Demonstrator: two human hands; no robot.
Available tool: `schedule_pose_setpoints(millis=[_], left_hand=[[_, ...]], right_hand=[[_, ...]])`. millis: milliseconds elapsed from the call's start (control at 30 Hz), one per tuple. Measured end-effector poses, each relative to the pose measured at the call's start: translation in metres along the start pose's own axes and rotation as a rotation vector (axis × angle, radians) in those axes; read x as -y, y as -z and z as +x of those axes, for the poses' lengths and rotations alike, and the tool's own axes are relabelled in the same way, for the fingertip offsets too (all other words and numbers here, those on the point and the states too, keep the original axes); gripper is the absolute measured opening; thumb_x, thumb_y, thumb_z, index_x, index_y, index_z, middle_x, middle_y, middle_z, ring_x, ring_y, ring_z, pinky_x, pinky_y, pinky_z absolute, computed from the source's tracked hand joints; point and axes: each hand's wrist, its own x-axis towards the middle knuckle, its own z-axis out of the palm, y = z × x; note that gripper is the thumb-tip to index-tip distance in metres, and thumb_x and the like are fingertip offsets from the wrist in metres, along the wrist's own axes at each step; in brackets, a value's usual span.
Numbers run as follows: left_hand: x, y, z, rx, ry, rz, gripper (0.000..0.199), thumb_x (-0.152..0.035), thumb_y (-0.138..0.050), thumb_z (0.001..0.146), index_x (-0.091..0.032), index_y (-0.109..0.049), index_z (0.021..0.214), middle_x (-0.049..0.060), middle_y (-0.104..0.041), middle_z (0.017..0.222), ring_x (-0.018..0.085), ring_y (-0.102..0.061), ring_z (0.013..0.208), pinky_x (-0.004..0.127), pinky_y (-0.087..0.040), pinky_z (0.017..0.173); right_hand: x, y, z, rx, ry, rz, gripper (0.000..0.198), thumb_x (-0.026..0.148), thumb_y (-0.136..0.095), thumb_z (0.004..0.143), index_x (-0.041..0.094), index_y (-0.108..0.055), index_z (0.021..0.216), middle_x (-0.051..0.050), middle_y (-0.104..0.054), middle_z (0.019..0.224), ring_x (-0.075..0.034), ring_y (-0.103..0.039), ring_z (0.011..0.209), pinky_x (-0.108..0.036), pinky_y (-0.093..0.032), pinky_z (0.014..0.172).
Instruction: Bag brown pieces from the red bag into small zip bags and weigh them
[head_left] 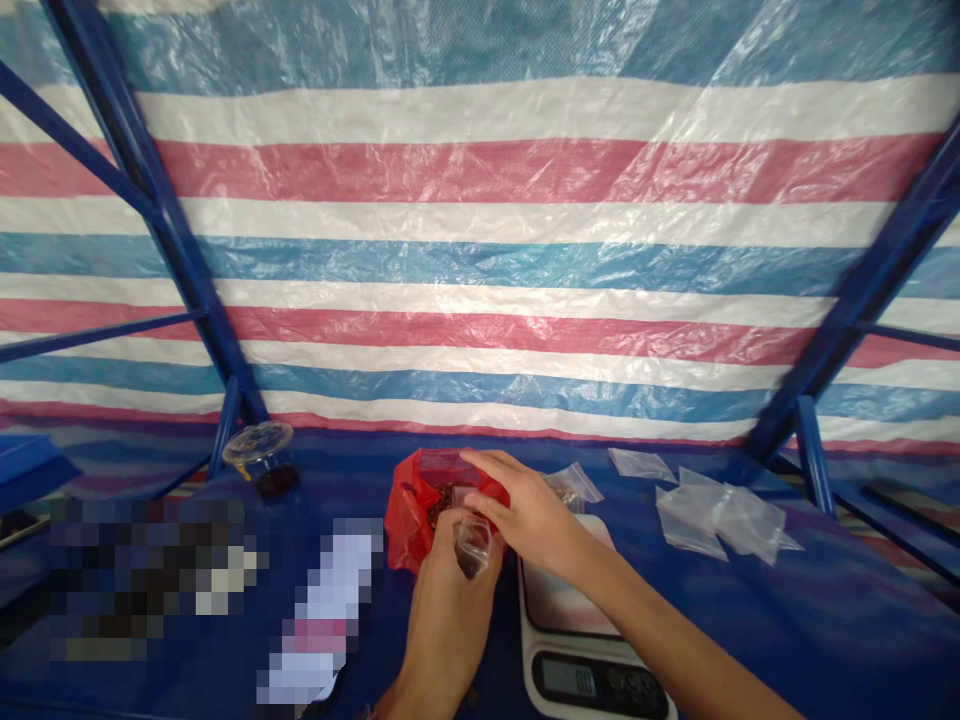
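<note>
A red plastic bag stands open on the blue table, with small reddish-brown pieces inside it. My left hand is closed around a clear plastic bag at the red bag's near side. The clear bag's mouth faces me, and what it contains is hard to make out. From the right, my right hand reaches over the red bag, its fingers and thumb closed at the bag's rim. Beneath my right forearm lies a white digital scale, whose display appears to read zero.
Several clear zip bags lie at right. Behind the scale is a filled clear bag. A clear cup with dark contents stands at back left. Blurred items lie left, and a striped tarp with blue metal bars closes off the back.
</note>
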Motion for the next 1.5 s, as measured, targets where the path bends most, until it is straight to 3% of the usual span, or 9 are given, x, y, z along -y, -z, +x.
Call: schedule_pose_setpoints(millis=[100, 300, 467, 533, 667, 767, 900, 1067, 1500], left_hand=[[-0.002, -0.001, 0.001, -0.003, -0.019, -0.021, 0.031, -0.048, -0.060, 0.092, -0.021, -0.057, 0.108, 0.004, -0.070, 0.091, 0.020, -0.067, 0.079, 0.029, -0.051, 0.072], [-0.010, -0.013, -0.009, 0.181, -0.135, -0.014, 0.023, -0.032, -0.063, 0.088, -0.021, -0.055, 0.106, 0.001, -0.064, 0.090, 0.016, -0.061, 0.079, 0.027, -0.050, 0.072], [-0.016, -0.026, -0.019, 0.163, -0.152, 0.085, 0.074, -0.034, -0.075, 0.078, -0.020, -0.044, 0.144, 0.013, -0.063, 0.130, 0.026, -0.062, 0.117, 0.039, -0.049, 0.102], [-0.015, -0.027, -0.021, 0.140, -0.172, 0.159, 0.077, -0.038, -0.073, 0.080, -0.020, -0.043, 0.149, 0.014, -0.062, 0.132, 0.027, -0.060, 0.120, 0.043, -0.046, 0.107], [-0.009, -0.022, -0.022, 0.106, -0.147, 0.306, 0.047, -0.046, -0.053, 0.095, -0.020, -0.057, 0.133, 0.012, -0.067, 0.119, 0.027, -0.064, 0.109, 0.042, -0.050, 0.097], [-0.005, -0.016, -0.022, 0.165, -0.099, 0.388, 0.037, -0.047, -0.045, 0.099, -0.023, -0.059, 0.123, 0.007, -0.069, 0.102, 0.024, -0.067, 0.091, 0.035, -0.050, 0.083], [-0.002, -0.011, -0.024, 0.259, -0.059, 0.455, 0.024, -0.041, -0.041, 0.100, -0.025, -0.059, 0.099, 0.002, -0.068, 0.083, 0.021, -0.066, 0.077, 0.028, -0.044, 0.070], [0.005, -0.010, -0.024, 0.317, -0.019, 0.415, 0.025, -0.040, -0.040, 0.101, -0.025, -0.056, 0.089, 0.003, -0.069, 0.081, 0.020, -0.067, 0.078, 0.027, -0.041, 0.069], [0.016, -0.012, -0.021, 0.375, -0.028, 0.267, 0.033, -0.045, -0.039, 0.102, -0.021, -0.057, 0.090, 0.001, -0.060, 0.075, 0.017, -0.057, 0.070, 0.026, -0.037, 0.063]], right_hand=[[0.009, 0.011, -0.020, -0.031, -0.028, 0.016, 0.029, 0.027, -0.056, 0.101, 0.027, -0.069, 0.127, -0.007, -0.068, 0.130, -0.022, -0.064, 0.120, -0.039, -0.049, 0.108], [0.028, 0.034, -0.076, 0.053, -0.141, 0.031, 0.010, 0.032, -0.072, 0.091, 0.026, -0.070, 0.098, -0.002, -0.070, 0.097, -0.017, -0.064, 0.087, -0.028, -0.053, 0.080], [0.003, 0.052, -0.090, -0.126, -0.290, 0.106, 0.026, 0.044, -0.059, 0.097, 0.022, -0.071, 0.090, -0.003, -0.071, 0.085, -0.018, -0.063, 0.078, -0.029, -0.053, 0.074], [-0.017, 0.057, -0.094, -0.206, -0.389, 0.125, 0.031, 0.049, -0.060, 0.095, 0.021, -0.072, 0.093, -0.003, -0.072, 0.086, -0.019, -0.065, 0.078, -0.029, -0.053, 0.073], [-0.056, 0.055, -0.103, -0.251, -0.448, 0.016, 0.039, 0.049, -0.061, 0.092, 0.020, -0.073, 0.115, -0.005, -0.075, 0.095, -0.018, -0.061, 0.070, -0.033, -0.052, 0.070], [-0.074, 0.056, -0.107, -0.339, -0.420, -0.125, 0.045, 0.047, -0.059, 0.093, 0.021, -0.068, 0.130, -0.008, -0.074, 0.110, -0.018, -0.058, 0.070, -0.035, -0.053, 0.073], [-0.087, 0.065, -0.113, -0.434, -0.489, -0.207, 0.042, 0.048, -0.051, 0.096, 0.019, -0.071, 0.118, -0.009, -0.074, 0.101, -0.020, -0.061, 0.071, -0.037, -0.053, 0.073], [-0.094, 0.068, -0.122, -0.329, -0.627, -0.131, 0.036, 0.046, -0.049, 0.094, 0.019, -0.071, 0.106, -0.007, -0.076, 0.084, -0.025, -0.071, 0.076, -0.037, -0.053, 0.071], [-0.104, 0.062, -0.123, -0.326, -0.638, -0.078, 0.041, 0.051, -0.052, 0.088, 0.022, -0.070, 0.110, -0.006, -0.079, 0.081, -0.029, -0.075, 0.075, -0.038, -0.055, 0.070]])
